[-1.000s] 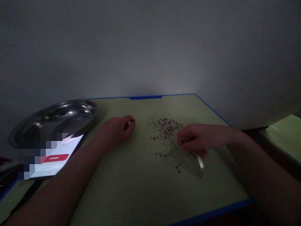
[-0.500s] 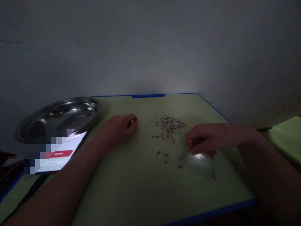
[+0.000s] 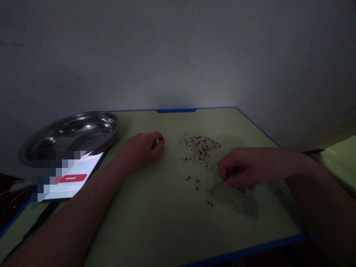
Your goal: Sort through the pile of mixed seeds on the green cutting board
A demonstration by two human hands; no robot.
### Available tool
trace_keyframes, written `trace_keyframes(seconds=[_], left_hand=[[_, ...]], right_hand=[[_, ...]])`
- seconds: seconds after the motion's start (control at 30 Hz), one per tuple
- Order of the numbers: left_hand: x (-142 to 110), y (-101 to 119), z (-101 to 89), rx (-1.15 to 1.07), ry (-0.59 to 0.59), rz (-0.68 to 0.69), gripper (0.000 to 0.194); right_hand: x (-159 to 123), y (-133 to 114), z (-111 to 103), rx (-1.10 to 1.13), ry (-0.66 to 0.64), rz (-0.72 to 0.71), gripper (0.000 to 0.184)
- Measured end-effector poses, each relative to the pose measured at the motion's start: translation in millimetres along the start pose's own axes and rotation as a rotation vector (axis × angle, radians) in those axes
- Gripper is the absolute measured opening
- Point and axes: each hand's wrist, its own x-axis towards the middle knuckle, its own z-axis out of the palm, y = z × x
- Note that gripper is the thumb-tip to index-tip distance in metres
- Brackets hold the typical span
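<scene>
A clear half-round protractor point(image 3: 235, 200) lies tilted at the table's right, its upper edge pinched in the fingers of my right hand point(image 3: 239, 168). Just beyond and left of that hand is a loose pile of pale, rice-like grains mixed with small dark seeds point(image 3: 200, 146). Several dark seeds point(image 3: 197, 181) are scattered nearer me, two of them close by the protractor's left corner. My left hand point(image 3: 143, 150) rests on the table left of the pile, thumb and forefinger curled together in a ring. Nothing shows in it.
A shiny steel basin point(image 3: 109, 135) stands at the left. A phone with a lit screen point(image 3: 73, 180), partly blurred out, leans in front of it by my left forearm. The pale table point(image 3: 155, 222) has a blue rim, with a grey wall point(image 3: 178, 55) behind.
My right hand has tipped and drawn the protractor slightly toward me. Two dark seeds near its left corner have shifted nearer me. My left hand stays in place.
</scene>
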Motion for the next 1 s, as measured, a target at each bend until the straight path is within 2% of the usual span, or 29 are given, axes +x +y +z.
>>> trace_keyframes(seconds=[0.2, 0.4, 0.6, 0.77, 1.0], left_hand=[[1.1, -1.5, 1.8, -0.003, -0.003, 0.007, 0.034], [0.8, -0.8, 1.2, 0.001, 0.006, 0.012, 0.034], [0.8, -0.7, 1.8, 0.006, -0.002, 0.011, 0.034], [0.1, -0.2, 1.1, 0.009, -0.001, 0.010, 0.035], [-0.7, 1.3, -0.5, 0.009, 0.002, 0.012, 0.034]], right_hand=[[8.1, -6.6, 8.5, -0.042, -0.014, 0.004, 0.020], [1.9, -10.7, 10.0, -0.009, -0.017, -0.005, 0.020], [4.3, -8.5, 11.5, 0.008, -0.128, 0.039, 0.018], [4.4, -3.3, 6.8, -0.018, -0.063, 0.050, 0.021], [5.9, -3.4, 8.0, -0.019, -0.076, 0.024, 0.021]])
